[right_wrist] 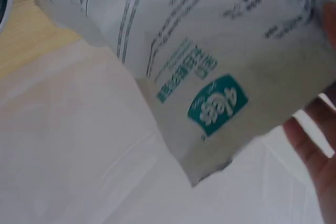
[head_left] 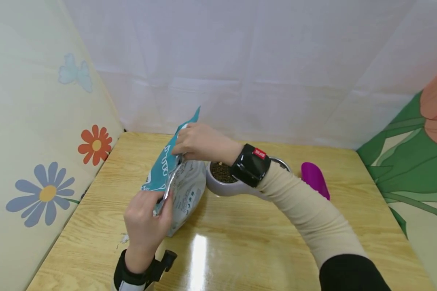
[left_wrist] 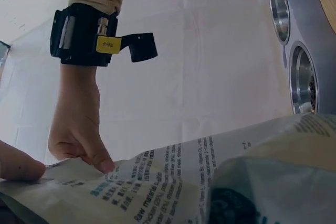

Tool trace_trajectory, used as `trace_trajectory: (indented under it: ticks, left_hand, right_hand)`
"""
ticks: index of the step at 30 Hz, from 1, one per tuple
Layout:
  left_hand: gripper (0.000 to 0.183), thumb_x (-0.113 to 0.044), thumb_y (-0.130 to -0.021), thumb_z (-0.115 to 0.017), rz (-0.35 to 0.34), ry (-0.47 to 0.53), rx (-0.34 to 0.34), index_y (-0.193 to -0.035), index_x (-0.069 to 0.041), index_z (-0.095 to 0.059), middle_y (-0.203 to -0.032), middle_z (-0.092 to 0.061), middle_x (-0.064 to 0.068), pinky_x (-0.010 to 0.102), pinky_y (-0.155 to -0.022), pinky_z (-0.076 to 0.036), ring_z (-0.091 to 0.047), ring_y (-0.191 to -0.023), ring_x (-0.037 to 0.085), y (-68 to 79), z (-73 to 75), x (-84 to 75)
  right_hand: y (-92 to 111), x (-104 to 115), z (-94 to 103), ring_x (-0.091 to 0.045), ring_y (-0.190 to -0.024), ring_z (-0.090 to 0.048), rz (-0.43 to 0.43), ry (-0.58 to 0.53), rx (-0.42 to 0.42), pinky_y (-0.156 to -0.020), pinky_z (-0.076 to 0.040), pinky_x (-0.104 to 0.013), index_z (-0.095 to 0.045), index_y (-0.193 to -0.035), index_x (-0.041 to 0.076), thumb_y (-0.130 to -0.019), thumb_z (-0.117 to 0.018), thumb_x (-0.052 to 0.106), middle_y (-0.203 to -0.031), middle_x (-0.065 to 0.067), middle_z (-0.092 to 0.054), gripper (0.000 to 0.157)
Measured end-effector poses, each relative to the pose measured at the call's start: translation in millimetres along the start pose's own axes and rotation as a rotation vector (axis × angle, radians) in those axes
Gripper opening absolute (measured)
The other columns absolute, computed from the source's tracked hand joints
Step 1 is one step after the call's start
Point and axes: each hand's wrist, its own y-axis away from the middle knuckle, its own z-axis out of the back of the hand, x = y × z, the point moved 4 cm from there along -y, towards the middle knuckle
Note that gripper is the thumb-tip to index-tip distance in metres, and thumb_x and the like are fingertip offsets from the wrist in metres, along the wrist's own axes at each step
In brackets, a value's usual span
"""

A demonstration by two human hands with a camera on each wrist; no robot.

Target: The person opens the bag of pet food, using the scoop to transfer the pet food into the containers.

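A teal and white printed pet food bag (head_left: 187, 194) stands at the left of the table, its top edge toward me. My left hand (head_left: 147, 216) pinches the near end of that edge between thumb and fingers. Farther along, my right hand (head_left: 200, 141) grips the bag's top edge with curled fingers. In the left wrist view the right hand (left_wrist: 79, 135) appears above the bag's printed back (left_wrist: 168, 187), with the left thumb (left_wrist: 18, 163) at the lower left. The right wrist view shows a torn-looking corner of the bag (right_wrist: 173, 61). The bag's inside is hidden.
Right of the bag stands a grey double pet bowl (head_left: 222, 188), partly behind my right wrist; brown kibble (head_left: 220, 173) lies in its left bowl. A purple scoop-like piece (head_left: 314, 178) lies farther right on the wooden table (head_left: 258, 234). A white cloth wall (head_left: 240, 81) rises behind.
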Motion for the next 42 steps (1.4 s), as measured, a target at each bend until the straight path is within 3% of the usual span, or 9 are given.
trace_trajectory:
  ticks: [4, 8, 12, 18, 22, 25, 29, 42]
  left_hand:
    - [0.036, -0.027, -0.09, -0.051, -0.017, 0.006, -0.014, -0.069, 0.001, -0.06, -0.065, -0.06, 0.012, 0.035, -0.046, -0.042, -0.053, -0.054, 0.023, 1.7, 0.0, 0.8]
    - [0.035, -0.026, -0.089, -0.051, -0.028, 0.018, -0.025, -0.068, 0.001, -0.06, -0.065, -0.061, 0.011, 0.034, -0.046, -0.041, -0.052, -0.053, 0.022, 3.2, -0.3, 1.9]
    - [0.031, -0.021, -0.087, -0.051, -0.033, 0.025, -0.038, -0.067, 0.002, -0.06, -0.067, -0.062, 0.013, 0.033, -0.045, -0.041, -0.053, -0.053, 0.022, 2.9, -0.5, 2.7]
    - [0.026, -0.016, -0.085, -0.051, -0.027, 0.027, -0.082, -0.069, 0.003, -0.06, -0.066, -0.06, 0.013, 0.028, -0.044, -0.037, -0.05, -0.052, 0.021, 1.0, -0.5, 6.0]
    - [0.028, -0.016, -0.086, -0.05, -0.003, 0.014, -0.1, -0.068, 0.004, -0.058, -0.06, -0.054, 0.011, 0.027, -0.045, -0.034, -0.045, -0.051, 0.02, 1.4, -1.8, 9.0]
    - [0.027, -0.015, -0.086, -0.052, 0.006, -0.003, -0.104, -0.069, 0.005, -0.057, -0.061, -0.054, 0.013, 0.03, -0.045, -0.035, -0.045, -0.052, 0.022, 0.7, -3.8, 10.0]
    - [0.023, -0.011, -0.085, -0.053, -0.003, -0.045, -0.111, -0.071, 0.006, -0.057, -0.063, -0.055, 0.016, 0.035, -0.045, -0.036, -0.048, -0.053, 0.027, -2.8, -7.0, 12.0]
    - [0.021, -0.007, -0.083, -0.051, -0.036, -0.151, -0.167, -0.067, 0.006, -0.048, -0.056, -0.042, 0.015, 0.038, -0.043, -0.029, -0.042, -0.047, 0.03, -16.1, -12.8, 44.5]
  right_hand:
    - [6, -17, -5.2, -0.019, -0.097, -0.054, -0.12, -0.02, 0.033, -0.084, -0.04, -0.034, -0.066, -0.108, 0.018, -0.079, -0.069, 0.027, -0.103, 0.002, -0.066, 0.031]
    - [10, -28, -10.1, -0.018, -0.089, -0.054, -0.182, 0.071, -0.064, -0.078, -0.038, -0.032, -0.069, -0.095, 0.018, -0.082, -0.065, 0.028, -0.096, 0.005, -0.067, 0.017]
    - [11, -30, -12.7, -0.016, -0.077, -0.049, -0.182, 0.158, -0.175, -0.072, -0.031, -0.03, -0.067, -0.08, 0.018, -0.083, -0.063, 0.029, -0.082, 0.006, -0.066, 0.012]
    - [4, -28, -14.1, -0.016, -0.066, -0.04, -0.163, 0.246, -0.275, -0.069, -0.026, -0.03, -0.057, -0.068, 0.017, -0.089, -0.056, 0.023, -0.067, 0.006, -0.058, 0.022]
    - [-5, -30, -16.9, -0.015, -0.074, -0.047, -0.178, 0.259, -0.274, -0.071, -0.03, -0.029, -0.061, -0.074, 0.017, -0.091, -0.053, 0.021, -0.075, 0.009, -0.064, 0.019]
    - [-14, -32, -19.8, -0.014, -0.09, -0.054, -0.197, 0.255, -0.258, -0.077, -0.035, -0.028, -0.066, -0.084, 0.017, -0.09, -0.055, 0.023, -0.088, 0.01, -0.068, 0.014]
    - [-24, -37, -24.4, -0.015, -0.105, -0.054, -0.232, 0.224, -0.237, -0.083, -0.038, -0.029, -0.068, -0.093, 0.018, -0.088, -0.057, 0.025, -0.098, 0.009, -0.067, 0.014]
    - [-35, -47, -35.4, -0.017, -0.105, -0.056, -0.381, 0.125, -0.289, -0.082, -0.042, -0.03, -0.069, -0.1, 0.017, -0.09, -0.056, 0.024, -0.102, 0.003, -0.067, 0.018]
